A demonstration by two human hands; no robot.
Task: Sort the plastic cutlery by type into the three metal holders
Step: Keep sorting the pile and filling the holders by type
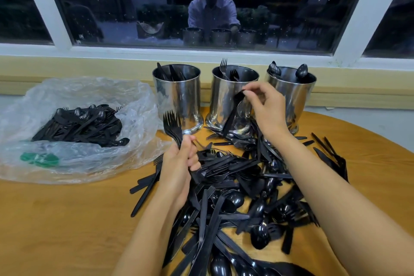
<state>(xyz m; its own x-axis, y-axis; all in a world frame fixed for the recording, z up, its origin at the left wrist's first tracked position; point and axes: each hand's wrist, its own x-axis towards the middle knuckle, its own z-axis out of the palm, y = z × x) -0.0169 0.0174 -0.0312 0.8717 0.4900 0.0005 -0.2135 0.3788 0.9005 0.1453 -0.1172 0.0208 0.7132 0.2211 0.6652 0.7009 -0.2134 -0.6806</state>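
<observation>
While the left hand (177, 163) grips a bunch of forks (172, 125) tines-up, the right hand (267, 107) pinches one more piece (231, 116).
That piece runs steeply from the fingers (248, 93) down to the pile (235, 186), just before the middle holder (220, 96), which shows two forks (224, 67); the right hand is the nearer. Three holders stand in a row on the worktop (67, 219): the left holder (179, 96) has knives (172, 73), the right holder (293, 98) two spoons (301, 71).

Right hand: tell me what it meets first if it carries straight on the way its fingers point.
Probably the middle metal holder, the one with forks: the right hand, pinching a black plastic utensil, points forward and left at its upper wall. Depth is unclear.
</observation>
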